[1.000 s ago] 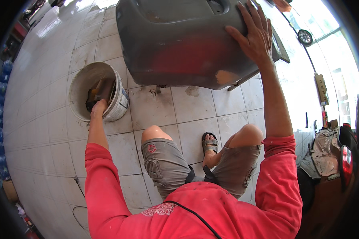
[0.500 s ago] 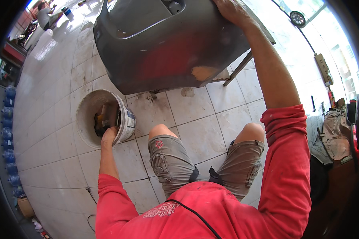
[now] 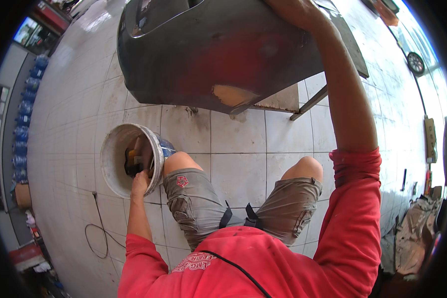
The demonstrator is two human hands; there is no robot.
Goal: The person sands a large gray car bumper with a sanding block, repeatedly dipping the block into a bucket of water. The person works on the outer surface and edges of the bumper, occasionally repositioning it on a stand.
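A grey car bumper, with a reddish patch and a tan filler spot low on it, lies on a stand in front of me. My right hand rests on the bumper's upper right side; its fingers are out of sight past the upper edge. My left hand reaches into a tilted white bucket at the left, its fingers closed at the lower end of the things inside. In there I see a yellow-and-black object and a brownish flat piece. What the fingers grip is too hidden to name.
The stand's wooden board and metal leg stick out under the bumper. A black cable loops on the tiled floor at left. Several blue water bottles line the left wall; crumpled covering lies at right.
The view has shifted, moving the bumper and bucket in the picture. My left hand stays in the bucket, my right hand on the bumper. The bucket now sits close against my left knee.
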